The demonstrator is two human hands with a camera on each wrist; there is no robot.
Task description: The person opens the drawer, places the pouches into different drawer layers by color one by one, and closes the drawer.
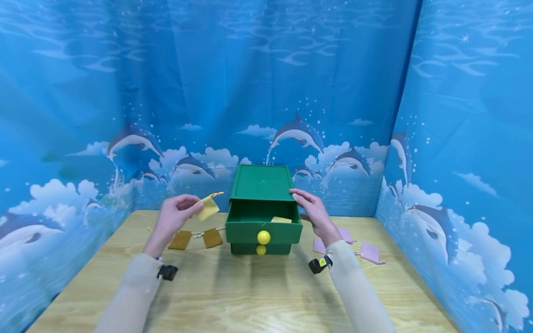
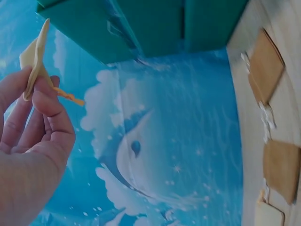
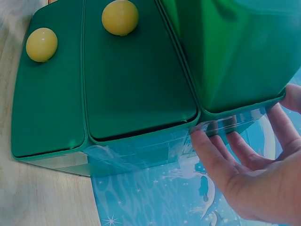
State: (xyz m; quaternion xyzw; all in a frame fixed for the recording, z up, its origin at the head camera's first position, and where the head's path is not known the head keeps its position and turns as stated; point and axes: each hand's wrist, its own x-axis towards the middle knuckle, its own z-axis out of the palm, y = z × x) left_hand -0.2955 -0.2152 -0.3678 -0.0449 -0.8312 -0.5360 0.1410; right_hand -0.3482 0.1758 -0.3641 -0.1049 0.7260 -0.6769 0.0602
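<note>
My left hand [image 1: 176,217] pinches a small yellow drawstring pouch [image 1: 207,208] between thumb and fingers, in the air left of a green drawer cabinet [image 1: 264,181]. In the left wrist view the pouch [image 2: 40,61] is seen edge-on with its orange cord sticking out. The cabinet's top drawer [image 1: 245,232] is pulled out, and a pale yellow piece [image 1: 281,219] shows inside it. My right hand [image 1: 314,212] rests against the cabinet's right side near the top front edge. In the right wrist view its fingers [image 3: 211,153] touch the side wall; two lower drawers with yellow knobs [image 3: 120,18] are closed.
Two brown pouches [image 1: 213,238] lie on the wooden table [image 1: 266,296] left of the cabinet. Beside them, in the left wrist view, is a pale yellow pouch [image 2: 268,215]. Several lilac pouches [image 1: 370,252] lie at the right. Blue dolphin-print curtains [image 1: 266,92] enclose the table.
</note>
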